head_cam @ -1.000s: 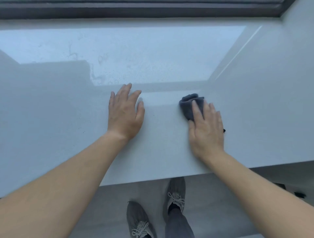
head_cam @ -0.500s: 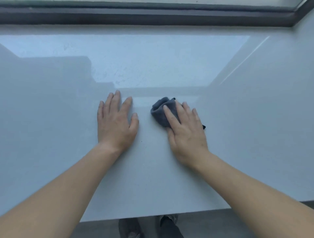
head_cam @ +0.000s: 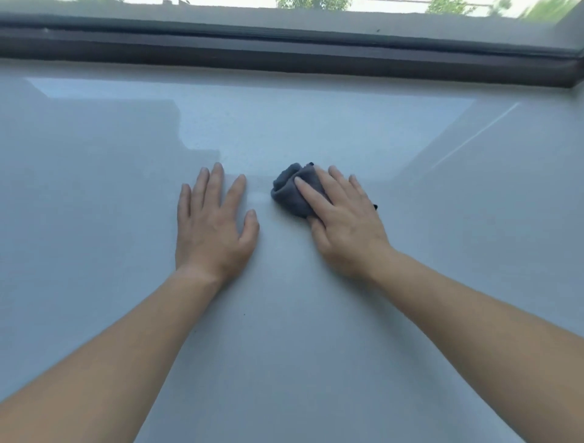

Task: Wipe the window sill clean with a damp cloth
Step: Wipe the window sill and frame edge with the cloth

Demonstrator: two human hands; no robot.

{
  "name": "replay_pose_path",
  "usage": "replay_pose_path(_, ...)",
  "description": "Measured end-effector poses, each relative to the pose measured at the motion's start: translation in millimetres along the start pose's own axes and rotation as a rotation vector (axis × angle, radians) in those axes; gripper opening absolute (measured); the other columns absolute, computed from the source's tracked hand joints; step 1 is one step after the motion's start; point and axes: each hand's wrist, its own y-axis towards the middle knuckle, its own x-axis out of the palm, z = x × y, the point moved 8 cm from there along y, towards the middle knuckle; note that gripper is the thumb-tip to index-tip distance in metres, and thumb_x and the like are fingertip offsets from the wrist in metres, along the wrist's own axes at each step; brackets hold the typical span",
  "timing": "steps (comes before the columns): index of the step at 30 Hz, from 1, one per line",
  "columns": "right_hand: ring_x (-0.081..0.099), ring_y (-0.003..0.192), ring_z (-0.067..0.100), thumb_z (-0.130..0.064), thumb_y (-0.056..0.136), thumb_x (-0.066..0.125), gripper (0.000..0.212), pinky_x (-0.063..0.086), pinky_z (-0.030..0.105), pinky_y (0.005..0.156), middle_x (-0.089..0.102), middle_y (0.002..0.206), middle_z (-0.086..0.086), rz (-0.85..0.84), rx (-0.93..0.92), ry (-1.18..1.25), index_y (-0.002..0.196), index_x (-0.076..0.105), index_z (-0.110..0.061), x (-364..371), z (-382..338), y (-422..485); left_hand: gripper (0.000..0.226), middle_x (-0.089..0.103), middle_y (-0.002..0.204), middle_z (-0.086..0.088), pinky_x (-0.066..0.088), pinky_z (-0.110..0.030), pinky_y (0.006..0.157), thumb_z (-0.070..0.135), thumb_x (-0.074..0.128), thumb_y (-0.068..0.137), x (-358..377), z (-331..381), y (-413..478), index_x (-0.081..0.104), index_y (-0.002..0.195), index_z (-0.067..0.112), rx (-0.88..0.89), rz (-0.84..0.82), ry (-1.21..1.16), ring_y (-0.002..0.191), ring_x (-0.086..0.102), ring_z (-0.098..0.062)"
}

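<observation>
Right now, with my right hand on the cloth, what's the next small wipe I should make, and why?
Probably slide the cloth a little to the left. Your right hand presses it flat on the sill, and a pale smudge shows just beside it, between the cloth and your left hand, which rests flat on the sill.

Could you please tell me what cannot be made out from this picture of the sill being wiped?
- Head view: much of the grey cloth lies under the right hand, so its full shape is hidden.
- Head view: whether the cloth is damp does not show.
- Head view: the window sill is cut off by the left, right and bottom edges.
- Head view: the greenery outside is blurred and cut by the top edge.
</observation>
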Motion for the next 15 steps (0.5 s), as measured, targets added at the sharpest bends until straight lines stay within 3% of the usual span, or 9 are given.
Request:
replay_pose_path(6, 0.008, 0.151, 0.03, -0.029, 0.1, 0.035, 0.058, 0.0, 0.045, 0.123, 0.014, 0.164, 0.006, 0.153, 0.431, 0.018, 0.156, 0.019, -0.03, -22.9, 54.5, 59.4, 0.065, 0.015, 0.165, -0.007, 0.001, -0.046, 0.123, 0.047, 0.03, 0.091, -0.7, -0.4, 1.2, 0.032, 0.152, 0.025, 0.002, -0.019, 0.012, 0.152, 0.005, -0.023)
replay_pose_path(11, 0.016, 0.15, 0.032, -0.034, 0.098, 0.032, 0.056, 0.007, 0.046, 0.123, 0.021, 0.163, 0.004, -0.029, -0.034, -0.011, 0.154, 0.027, -0.029, -13.3, 21.5, 52.2, 0.063, 0.019, 0.163, -0.01, 0.005, -0.049, 0.122, 0.046, 0.032, 0.092, -2.5, 0.6, 1.9, 0.037, 0.15, 0.022, 0.014, -0.015, 0.005, 0.152, 0.009, -0.026)
replay_pose_path(13, 0.016, 0.15, 0.031, -0.034, 0.098, 0.032, 0.057, 0.006, 0.045, 0.123, 0.02, 0.163, 0.003, -0.01, 0.033, -0.036, 0.154, 0.026, -0.029, -22.6, 52.5, 69.6, 0.062, 0.022, 0.162, -0.011, 0.006, -0.049, 0.122, 0.046, 0.034, 0.091, -3.4, 0.7, 2.7, 0.04, 0.148, 0.022, 0.007, -0.016, 0.0, 0.151, 0.013, -0.027)
replay_pose_path(15, 0.011, 0.151, 0.029, -0.032, 0.1, 0.034, 0.057, 0.002, 0.044, 0.123, 0.016, 0.164, 0.004, 0.066, 0.313, -0.011, 0.155, 0.021, -0.028, -35.1, 92.3, 88.9, 0.059, 0.033, 0.154, -0.014, 0.009, -0.05, 0.12, 0.045, 0.037, 0.088, -7.7, 2.5, 7.9, 0.048, 0.141, 0.021, -0.002, -0.004, 0.003, 0.145, 0.023, -0.032)
